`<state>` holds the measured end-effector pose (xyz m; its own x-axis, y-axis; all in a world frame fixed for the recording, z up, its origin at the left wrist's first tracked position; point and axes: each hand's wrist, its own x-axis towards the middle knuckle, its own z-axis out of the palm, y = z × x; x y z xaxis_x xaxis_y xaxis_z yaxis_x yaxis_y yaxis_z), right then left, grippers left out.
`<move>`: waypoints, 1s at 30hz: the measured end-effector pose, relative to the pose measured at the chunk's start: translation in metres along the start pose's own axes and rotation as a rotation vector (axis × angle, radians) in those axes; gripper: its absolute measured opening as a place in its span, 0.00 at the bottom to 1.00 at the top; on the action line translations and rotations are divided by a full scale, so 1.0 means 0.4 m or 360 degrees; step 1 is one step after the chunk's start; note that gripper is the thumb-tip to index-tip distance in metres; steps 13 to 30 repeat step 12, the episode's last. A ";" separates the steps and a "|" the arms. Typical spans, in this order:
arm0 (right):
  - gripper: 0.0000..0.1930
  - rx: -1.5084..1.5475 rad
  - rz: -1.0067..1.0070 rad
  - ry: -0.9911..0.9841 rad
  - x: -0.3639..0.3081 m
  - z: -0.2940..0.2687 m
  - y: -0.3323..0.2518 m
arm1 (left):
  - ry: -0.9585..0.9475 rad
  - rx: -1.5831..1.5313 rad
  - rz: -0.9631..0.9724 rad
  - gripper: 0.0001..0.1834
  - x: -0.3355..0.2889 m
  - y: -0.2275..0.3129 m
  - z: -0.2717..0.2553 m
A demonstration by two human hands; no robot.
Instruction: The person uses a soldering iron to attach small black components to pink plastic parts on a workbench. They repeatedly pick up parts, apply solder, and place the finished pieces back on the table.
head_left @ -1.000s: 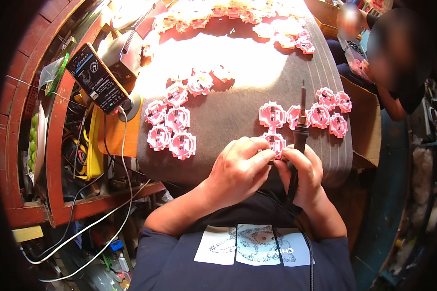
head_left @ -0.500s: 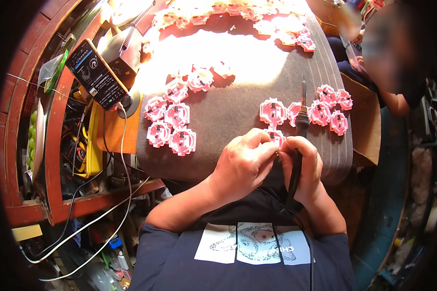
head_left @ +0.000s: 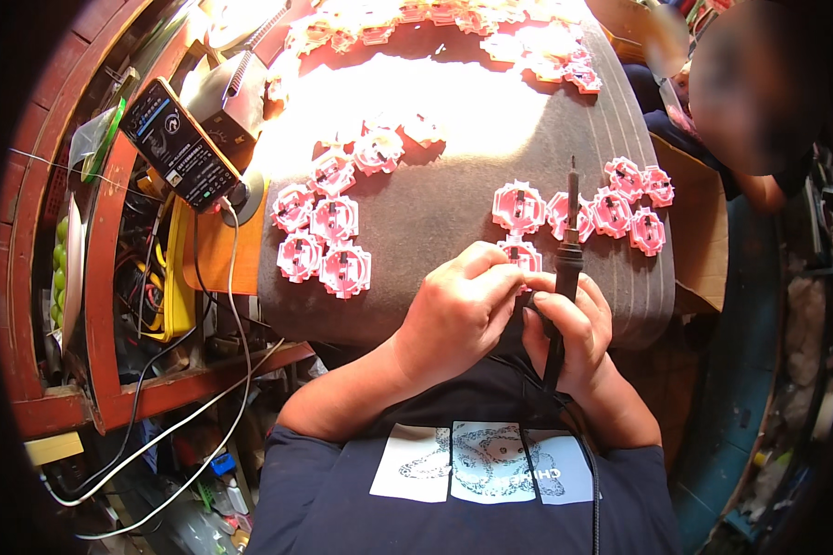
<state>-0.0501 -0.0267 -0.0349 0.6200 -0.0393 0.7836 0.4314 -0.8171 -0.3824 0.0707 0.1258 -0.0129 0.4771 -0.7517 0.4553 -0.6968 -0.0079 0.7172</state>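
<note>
My right hand (head_left: 578, 333) is closed round the dark handle of a soldering iron (head_left: 572, 254), whose metal tip points away from me across the work surface. My left hand (head_left: 458, 305) has its fingers pinched together, its fingertips close to my right hand. Whatever they pinch is too small to make out. Just beyond these fingers is a pink plastic part (head_left: 520, 254) with a dark piece at its centre, partly covered by them. Another pink part (head_left: 518, 207) lies behind it, and a third (head_left: 565, 217) is partly hidden by the iron.
Several similar pink parts (head_left: 334, 220) lie in a group at left, others (head_left: 611, 213) at right, more at the sunlit far end. A phone (head_left: 180, 146) stands at left with a white cable. A person (head_left: 750, 102) sits at the far right beside a cardboard box (head_left: 690, 227).
My right fingers have shifted and opened away from the left fingertips, and the iron now stands straighter, a little lower. More of the near pink part shows.
</note>
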 end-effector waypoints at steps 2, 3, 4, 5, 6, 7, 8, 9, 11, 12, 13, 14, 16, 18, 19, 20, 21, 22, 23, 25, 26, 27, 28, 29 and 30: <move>0.23 -0.0021 0.0008 -0.0006 -0.003 0.003 0.002 | 0.0047 -0.0003 0.0000 0.12 -0.005 -0.005 0.007; 0.23 -0.0025 0.0019 -0.0024 -0.003 0.003 0.002 | 0.0069 -0.0005 0.0001 0.11 -0.006 -0.006 0.010; 0.23 -0.0029 0.0029 -0.0041 -0.003 0.002 0.002 | 0.0071 -0.0008 -0.0003 0.11 -0.006 -0.005 0.010; 0.22 -0.0034 0.0042 -0.0059 -0.003 0.001 0.002 | 0.0072 -0.0012 -0.0007 0.11 -0.005 -0.004 0.010; 0.22 -0.0006 0.0044 -0.0055 0.000 -0.004 0.001 | 0.0072 -0.0017 -0.0010 0.11 -0.003 -0.003 0.010; 0.22 0.0023 0.0046 -0.0051 0.004 -0.012 0.000 | 0.0038 0.0004 -0.0018 0.11 -0.001 -0.001 0.008; 0.22 0.0052 0.0046 -0.0048 0.005 -0.019 0.001 | 0.0007 0.0027 -0.0026 0.11 0.003 0.002 0.003; 0.22 0.0089 0.0028 -0.0019 -0.015 -0.028 0.010 | -0.0026 0.0049 -0.0034 0.11 0.006 0.005 0.001; 0.25 0.0163 0.0073 -0.0064 -0.025 -0.067 0.002 | -0.0037 0.0051 -0.0045 0.11 0.007 0.009 -0.001; 0.28 0.0218 0.0120 -0.0033 -0.035 -0.076 0.004 | -0.0040 0.0054 -0.0052 0.11 0.006 0.010 -0.002; 0.28 0.0218 0.0120 -0.0033 -0.035 -0.076 0.004 | -0.0040 0.0054 -0.0052 0.11 0.006 0.010 -0.002; 0.28 0.0218 0.0120 -0.0033 -0.035 -0.076 0.004 | -0.0040 0.0054 -0.0052 0.11 0.006 0.010 -0.002; 0.28 0.0218 0.0120 -0.0033 -0.035 -0.076 0.004 | -0.0040 0.0054 -0.0052 0.11 0.006 0.010 -0.002; 0.28 0.0218 0.0120 -0.0033 -0.035 -0.076 0.004 | -0.0040 0.0054 -0.0052 0.11 0.006 0.010 -0.002; 0.28 0.0218 0.0120 -0.0033 -0.035 -0.076 0.004 | -0.0040 0.0054 -0.0052 0.11 0.006 0.010 -0.002; 0.28 0.0218 0.0120 -0.0033 -0.035 -0.076 0.004 | -0.0040 0.0054 -0.0052 0.11 0.006 0.010 -0.002; 0.28 0.0218 0.0120 -0.0033 -0.035 -0.076 0.004 | -0.0040 0.0054 -0.0052 0.11 0.006 0.010 -0.002; 0.28 0.0218 0.0120 -0.0033 -0.035 -0.076 0.004 | -0.0040 0.0054 -0.0052 0.11 0.006 0.010 -0.002; 0.28 0.0218 0.0120 -0.0033 -0.035 -0.076 0.004 | -0.0040 0.0054 -0.0052 0.11 0.006 0.010 -0.002; 0.28 0.0218 0.0120 -0.0033 -0.035 -0.076 0.004 | -0.0040 0.0054 -0.0052 0.11 0.006 0.010 -0.002; 0.28 0.0218 0.0120 -0.0033 -0.035 -0.076 0.004 | -0.0040 0.0054 -0.0052 0.11 0.006 0.010 -0.002; 0.28 0.0218 0.0120 -0.0033 -0.035 -0.076 0.004 | -0.0040 0.0054 -0.0052 0.11 0.006 0.010 -0.002; 0.28 0.0218 0.0120 -0.0033 -0.035 -0.076 0.004 | -0.0040 0.0054 -0.0052 0.11 0.006 0.010 -0.002; 0.28 0.0218 0.0120 -0.0033 -0.035 -0.076 0.004 | -0.0040 0.0054 -0.0052 0.11 0.006 0.010 -0.002; 0.28 0.0218 0.0120 -0.0033 -0.035 -0.076 0.004 | -0.0040 0.0054 -0.0052 0.11 0.006 0.010 -0.002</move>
